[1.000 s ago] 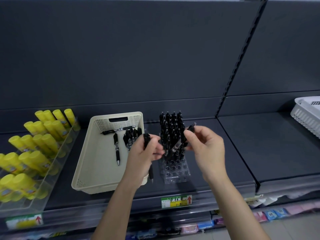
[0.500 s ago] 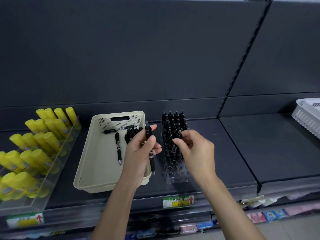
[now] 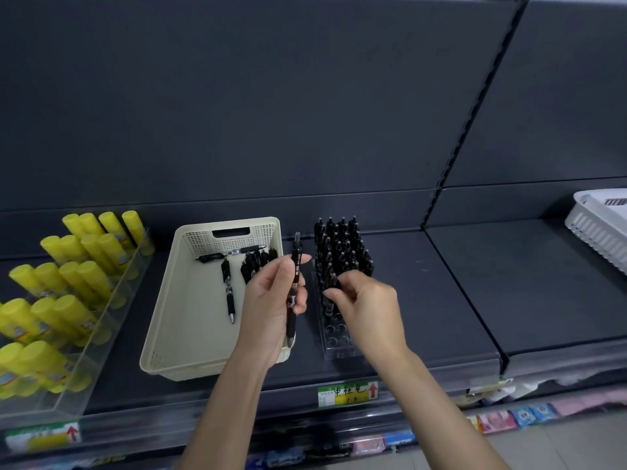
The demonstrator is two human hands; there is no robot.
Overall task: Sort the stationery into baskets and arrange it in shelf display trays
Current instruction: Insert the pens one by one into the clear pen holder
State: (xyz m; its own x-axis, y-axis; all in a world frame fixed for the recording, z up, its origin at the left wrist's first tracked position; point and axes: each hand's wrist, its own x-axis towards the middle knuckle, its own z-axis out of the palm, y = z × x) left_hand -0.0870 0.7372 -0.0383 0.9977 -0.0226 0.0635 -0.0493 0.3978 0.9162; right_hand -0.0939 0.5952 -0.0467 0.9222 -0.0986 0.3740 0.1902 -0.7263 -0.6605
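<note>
Head view looks down on a dark shelf (image 3: 458, 300) at centre frame. The left hand (image 3: 271, 307) grips a black pen (image 3: 294, 286) between thumb and curled fingers; the pen stands nearly upright, clip end up and tip down, just over the right rim of the cream basket (image 3: 176, 317). In that basket, at left of centre, a few loose pens (image 3: 229, 293) lie on the floor and against the far wall.

Just right of the basket stands a clear display tray (image 3: 339, 347) with rows of holes. Its far rows hold a block of upright pens (image 3: 339, 245); the near holes are bare. The right hand (image 3: 366, 310) is over the middle of the tray, fingers curled, thumb and fingertips pinching a standing pen (image 3: 330, 281) at the front edge of the block.

At far left, yellow glue sticks (image 3: 68, 283) lean in rows in a clear stepped tray (image 3: 101, 334). A white basket (image 3: 597, 225) sits at the right edge of the frame, on the next shelf bay. A green and yellow price label (image 3: 346, 391) is fixed on the shelf's front edge, below the display tray.
</note>
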